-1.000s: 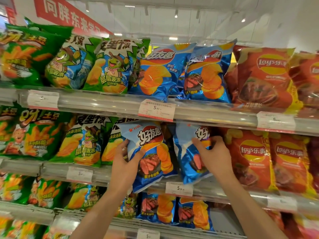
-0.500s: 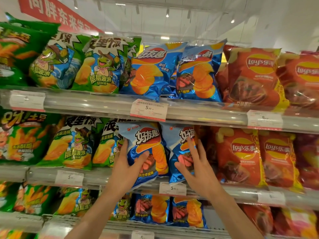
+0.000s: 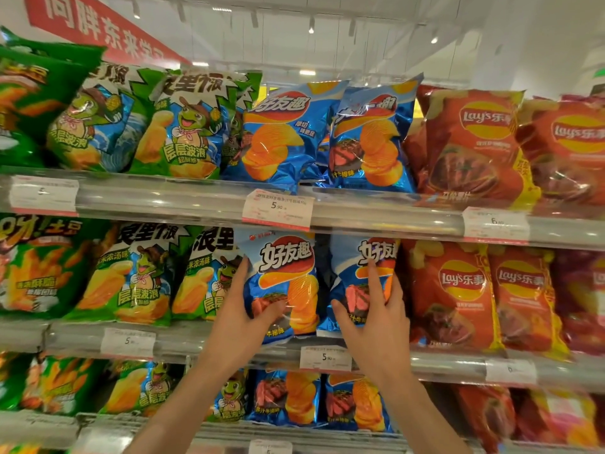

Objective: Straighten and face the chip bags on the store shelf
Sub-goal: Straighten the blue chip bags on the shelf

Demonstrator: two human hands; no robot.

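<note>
Two blue chip bags stand side by side on the middle shelf (image 3: 209,342). My left hand (image 3: 240,317) grips the left blue bag (image 3: 288,276) at its lower left corner, thumb across the front. That bag stands nearly upright, facing out. My right hand (image 3: 376,317) lies flat against the front of the right blue bag (image 3: 357,257), fingers spread and pointing up, thumb at its lower left. This bag is turned a little to the right, its logo partly cut off.
Green turtle-print bags (image 3: 131,283) stand left of the blue ones, red Lay's bags (image 3: 455,296) to the right. More bags fill the upper shelf (image 3: 376,217) and the lower shelf. Price tags (image 3: 325,358) hang on the rails.
The left blue bag, tilted and hanging over the rail a second ago, now stands upright on the shelf. My right hand shifted from the right bag's side to its front.
</note>
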